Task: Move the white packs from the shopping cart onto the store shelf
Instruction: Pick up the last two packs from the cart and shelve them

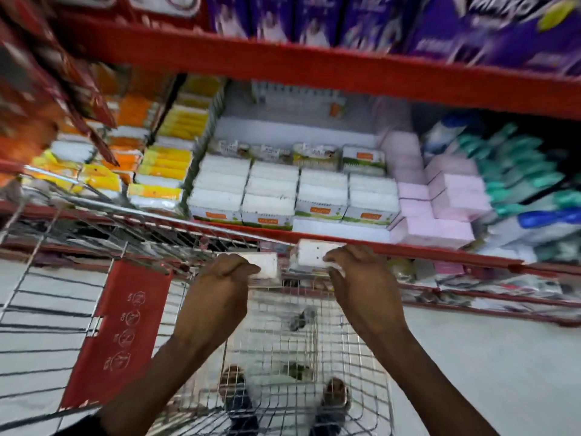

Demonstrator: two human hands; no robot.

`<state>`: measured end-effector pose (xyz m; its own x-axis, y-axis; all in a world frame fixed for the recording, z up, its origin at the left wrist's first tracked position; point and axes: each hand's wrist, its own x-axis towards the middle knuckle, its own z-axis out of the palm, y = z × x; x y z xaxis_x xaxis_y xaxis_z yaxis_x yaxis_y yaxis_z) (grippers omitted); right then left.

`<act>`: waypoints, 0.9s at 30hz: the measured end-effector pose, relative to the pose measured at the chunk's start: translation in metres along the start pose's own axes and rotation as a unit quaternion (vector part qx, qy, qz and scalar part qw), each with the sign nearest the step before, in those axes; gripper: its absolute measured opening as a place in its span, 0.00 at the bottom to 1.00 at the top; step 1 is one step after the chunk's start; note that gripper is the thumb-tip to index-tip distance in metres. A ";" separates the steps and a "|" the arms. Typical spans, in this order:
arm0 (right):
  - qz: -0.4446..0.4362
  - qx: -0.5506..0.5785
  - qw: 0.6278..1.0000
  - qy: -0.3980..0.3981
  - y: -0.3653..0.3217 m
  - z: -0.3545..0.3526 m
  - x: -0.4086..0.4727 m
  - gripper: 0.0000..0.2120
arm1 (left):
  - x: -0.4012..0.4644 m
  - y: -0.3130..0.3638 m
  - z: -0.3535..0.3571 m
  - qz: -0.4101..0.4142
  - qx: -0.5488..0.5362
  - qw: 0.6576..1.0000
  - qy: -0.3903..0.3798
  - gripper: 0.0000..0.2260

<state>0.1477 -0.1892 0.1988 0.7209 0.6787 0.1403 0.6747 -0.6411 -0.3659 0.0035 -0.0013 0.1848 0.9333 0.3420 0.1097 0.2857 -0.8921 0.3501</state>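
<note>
Two white packs in hand above the shopping cart [47, 278], near the store shelf [408, 248] edge. Left hand [226, 278] is closed around one white pack [267, 267]; right hand [355, 269] clasps the other pack [311, 253]. Judged light, soft-wrapped, slightly squashy; film perhaps slippery. Best held across the short sides, as done. Matching stacked packs [295, 190] fill the shelf bay.

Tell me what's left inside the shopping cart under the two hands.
Through the shopping cart mesh only the floor and the person's feet show clearly. The left hand and right hand each hold a white pack. Blur and the forearms hide any remaining packs.
</note>
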 end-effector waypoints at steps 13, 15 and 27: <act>0.063 0.008 0.994 0.085 0.082 -0.041 0.037 0.12 | 0.113 0.081 0.008 0.081 -0.043 0.993 0.069 0.16; 0.066 0.011 0.994 0.083 0.090 -0.033 0.043 0.14 | 0.125 0.083 0.020 0.083 -0.036 0.994 0.057 0.16; 0.067 -0.042 0.997 0.014 0.108 0.006 0.062 0.18 | 0.141 0.078 0.066 0.055 0.012 0.998 -0.008 0.20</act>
<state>0.2648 -0.2141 0.1620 0.8094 0.5744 0.1218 0.5812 -0.7541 -0.3059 0.1717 -0.0422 0.1663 0.9626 0.2372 0.1311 0.1867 -0.9310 0.3136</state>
